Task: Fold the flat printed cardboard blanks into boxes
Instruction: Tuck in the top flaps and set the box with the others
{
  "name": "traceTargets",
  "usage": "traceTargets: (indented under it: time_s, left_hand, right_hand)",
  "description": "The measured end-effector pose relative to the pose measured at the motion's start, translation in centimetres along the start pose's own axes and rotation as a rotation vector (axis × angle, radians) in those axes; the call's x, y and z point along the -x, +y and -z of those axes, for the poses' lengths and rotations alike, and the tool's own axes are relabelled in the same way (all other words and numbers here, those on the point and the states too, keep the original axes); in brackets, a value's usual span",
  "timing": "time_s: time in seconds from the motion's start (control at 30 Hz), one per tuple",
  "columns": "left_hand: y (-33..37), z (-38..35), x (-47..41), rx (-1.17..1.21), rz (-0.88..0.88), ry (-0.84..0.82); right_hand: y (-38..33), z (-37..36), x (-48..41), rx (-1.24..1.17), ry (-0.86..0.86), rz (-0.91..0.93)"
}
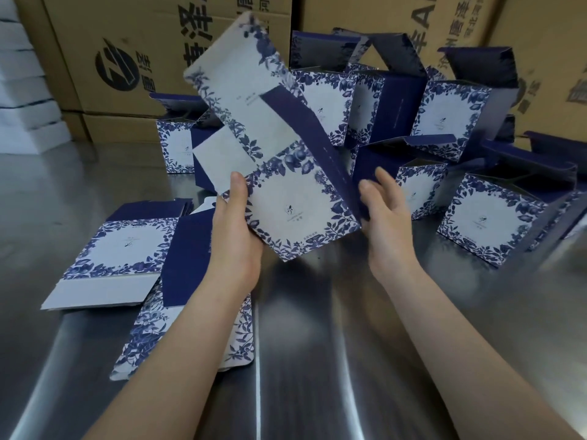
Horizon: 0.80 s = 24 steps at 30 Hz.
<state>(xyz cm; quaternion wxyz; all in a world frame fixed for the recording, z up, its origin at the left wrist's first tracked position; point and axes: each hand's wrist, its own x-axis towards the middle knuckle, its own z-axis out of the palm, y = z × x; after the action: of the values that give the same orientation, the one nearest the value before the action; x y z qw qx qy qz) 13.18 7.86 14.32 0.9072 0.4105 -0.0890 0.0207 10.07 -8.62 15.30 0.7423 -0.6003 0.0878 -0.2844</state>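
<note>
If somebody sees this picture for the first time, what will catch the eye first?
First the blue-and-white printed blank in the middle, held above the steel table: the left hand holds its lower left edge, and the open right hand is at its navy side panel. Behind it, on the right, stands a crowd of folded boxes; a stack of flat blanks lies on the left.

Raised blank (pixel 295 198): one. Flat blanks (pixel 127 246), near left of worktop (pixel 317 328): at least three, overlapping. Folded boxes (pixel 489 223), far right: seven or more, some hidden. Brown cartons (pixel 95 42) behind: at least four.
</note>
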Motion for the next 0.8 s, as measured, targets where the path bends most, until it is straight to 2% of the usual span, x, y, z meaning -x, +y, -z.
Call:
traceTargets:
  time_s: [0.07, 0.23, 0.33, 0.47, 0.57, 0.8]
  left_hand:
    - [-0.3, 0.1, 0.2, -0.122, -0.072, -0.002]
    - [-1.3, 0.2, 1.0, -0.411, -0.276, -0.134]
    - [-1.4, 0.2, 1.1, -0.496, -0.338, -0.217]
    - [-1.4, 0.1, 1.3, -0.561, -0.352, -0.247]
    - [-1.3, 0.2, 1.3, -0.624, -0.384, -0.245]
    - [-1.3, 0.2, 1.4, -0.621, -0.32, -0.22]
  right_hand:
    - [-0.5, 0.0, 0.4, 0.057, 0.0, 0.18]
    - [-0.4, -0.4, 1.5, 0.141, -0.311, 0.393]
    - [-0.2, -0.5, 1.5, 0.164, -0.316, 0.423]
    - [-0.1, -0.4, 1.3, 0.165, -0.257, 0.415]
    - [0.2, -0.4, 1.2, 0.205, -0.244, 0.416]
    - [0.3, -0.2, 1.1, 0.225, -0.25, 0.427]
